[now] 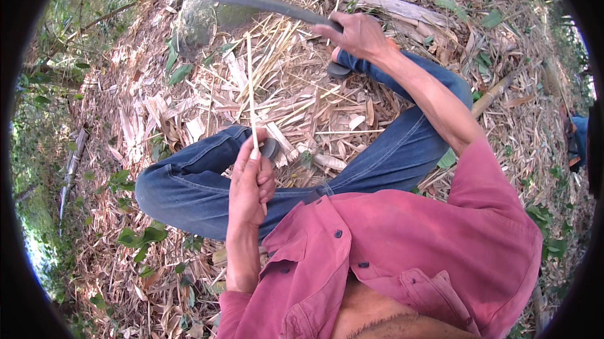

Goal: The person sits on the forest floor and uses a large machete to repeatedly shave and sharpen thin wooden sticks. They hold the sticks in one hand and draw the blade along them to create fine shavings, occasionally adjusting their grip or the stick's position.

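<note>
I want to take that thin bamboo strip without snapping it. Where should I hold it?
Grip the bamboo strip low, near its bottom end, where the left hand pinches it now. It stands upright, long and thin, so its free top would likely bend. Come from the side, fingers across its width.

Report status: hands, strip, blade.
Left hand shut on thin bamboo strip, upright. Right hand shut on curved blade, raised. Nothing between them.

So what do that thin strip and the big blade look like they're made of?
The strip in the left hand looks like split bamboo: pale, straight, matt. The blade in the right hand seems dull grey metal, curved and unpolished.
</note>
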A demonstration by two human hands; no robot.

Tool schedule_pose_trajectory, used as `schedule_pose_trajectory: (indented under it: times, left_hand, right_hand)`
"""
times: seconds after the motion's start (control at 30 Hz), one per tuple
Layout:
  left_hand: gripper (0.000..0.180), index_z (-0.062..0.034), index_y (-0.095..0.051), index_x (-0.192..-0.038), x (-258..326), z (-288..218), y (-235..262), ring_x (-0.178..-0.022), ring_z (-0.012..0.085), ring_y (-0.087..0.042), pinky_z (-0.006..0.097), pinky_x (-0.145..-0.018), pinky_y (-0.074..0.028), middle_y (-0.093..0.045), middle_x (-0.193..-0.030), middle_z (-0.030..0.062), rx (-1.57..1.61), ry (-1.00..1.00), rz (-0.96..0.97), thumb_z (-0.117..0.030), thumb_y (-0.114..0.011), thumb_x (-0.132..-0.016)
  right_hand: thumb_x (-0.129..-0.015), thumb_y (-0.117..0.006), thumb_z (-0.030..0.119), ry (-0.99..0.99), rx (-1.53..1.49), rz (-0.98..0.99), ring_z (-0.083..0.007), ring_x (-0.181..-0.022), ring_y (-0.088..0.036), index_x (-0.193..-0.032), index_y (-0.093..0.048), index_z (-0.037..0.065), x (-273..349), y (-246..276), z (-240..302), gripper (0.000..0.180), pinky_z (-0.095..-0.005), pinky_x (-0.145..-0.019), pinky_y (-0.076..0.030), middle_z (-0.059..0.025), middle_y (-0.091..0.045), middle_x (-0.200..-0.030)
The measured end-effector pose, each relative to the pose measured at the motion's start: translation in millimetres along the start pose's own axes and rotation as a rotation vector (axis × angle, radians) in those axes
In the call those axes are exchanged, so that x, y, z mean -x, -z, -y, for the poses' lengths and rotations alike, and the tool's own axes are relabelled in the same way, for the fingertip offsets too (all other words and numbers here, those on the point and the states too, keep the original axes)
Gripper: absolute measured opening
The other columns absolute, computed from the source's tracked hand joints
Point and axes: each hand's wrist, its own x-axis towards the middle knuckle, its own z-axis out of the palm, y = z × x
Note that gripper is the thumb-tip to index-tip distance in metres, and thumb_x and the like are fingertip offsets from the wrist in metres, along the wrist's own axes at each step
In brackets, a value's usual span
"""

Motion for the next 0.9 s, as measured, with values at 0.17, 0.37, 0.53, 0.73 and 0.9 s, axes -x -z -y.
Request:
schedule_pose_trajectory:
  times: [0.17, 0.37, 0.53, 0.73, 0.9]
  left_hand:
    - [0.044, -0.0126, -0.025, -0.144, -19, -10, -3, -0.039, 0.0001, -0.026, 0.014, -0.032, -0.025, -0.029, -0.061, -0.0060, 0.248, 0.054, 0.155, -0.020, -0.032, -0.101]
    - [0.044, -0.0102, -0.027, -0.144, -9, -14, -10, -0.039, -0.0001, -0.026, 0.014, -0.032, -0.025, -0.028, -0.059, -0.0064, 0.139, 0.047, 0.089, -0.019, -0.032, -0.101]
    - [0.044, -0.0090, -0.028, -0.143, -3, -19, -12, -0.038, -0.0003, -0.026, 0.014, -0.031, -0.026, -0.028, -0.059, -0.0067, 0.123, 0.033, 0.059, -0.018, -0.032, -0.101]
    - [0.042, -0.0095, -0.033, -0.142, 9, -18, -7, -0.038, 0.0008, -0.026, 0.015, -0.033, -0.023, -0.028, -0.058, -0.0064, 0.119, 0.035, 0.078, -0.019, -0.034, -0.101]
    - [0.042, -0.0098, -0.033, -0.142, 15, -13, -1, -0.039, 0.0014, -0.025, 0.016, -0.034, -0.021, -0.027, -0.058, -0.0061, 0.122, 0.052, 0.064, -0.019, -0.034, -0.101]
  right_hand:
    - [-0.081, -0.051, 0.068, 0.377, 0.053, 0.019, -0.0253, -0.049, -0.059, -0.078, -0.057, 0.008, 43, -9, 54, 0.061, -0.0365, -0.046, -0.045, -0.0076, -0.054, -0.053]
    - [-0.078, -0.051, 0.070, 0.421, 0.034, 0.059, -0.0294, -0.054, -0.061, -0.078, -0.055, 0.008, 50, -18, 62, 0.062, -0.0394, -0.047, -0.045, -0.0099, -0.057, -0.057]
    - [-0.078, -0.044, 0.075, 0.425, 0.063, 0.042, -0.0306, -0.055, -0.063, -0.077, -0.060, 0.009, 36, -16, 59, 0.068, -0.0428, -0.050, -0.049, -0.0117, -0.057, -0.054]
    - [-0.078, -0.043, 0.077, 0.330, 0.126, 0.018, -0.0305, -0.056, -0.063, -0.073, -0.061, 0.009, 19, -13, 43, 0.070, -0.0433, -0.053, -0.050, -0.0126, -0.058, -0.055]
    - [-0.078, -0.043, 0.077, 0.287, 0.106, 0.046, -0.0305, -0.057, -0.063, -0.080, -0.063, 0.007, 6, -23, 24, 0.072, -0.0435, -0.055, -0.050, -0.0127, -0.058, -0.056]
